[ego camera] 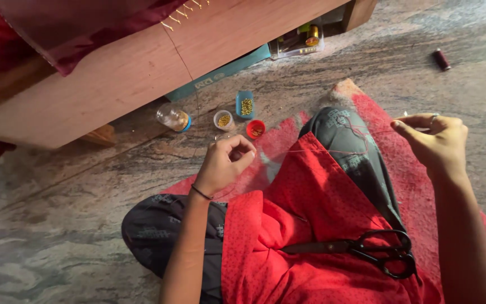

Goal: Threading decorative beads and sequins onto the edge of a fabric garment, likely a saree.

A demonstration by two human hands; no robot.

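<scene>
I sit cross-legged on a red mat (417, 186), wearing a red garment (305, 236) over dark patterned trousers. My left hand (226, 163) is pinched shut above my left knee, fingertips together on something very small, seemingly a fine thread. My right hand (435, 141) is raised at the right, thumb and finger pinching a thin thread (344, 151) that stretches faintly between the two hands. Black scissors (367, 249) lie closed on my lap below the right forearm.
Small pots of gold beads stand on the stone floor ahead: a blue box (245, 104), a white cup (223, 120), a red cap (255, 129), and a tipped clear jar (173, 117). A wooden frame (142, 73) holds maroon fabric. A dark thread spool (441, 59) lies far right.
</scene>
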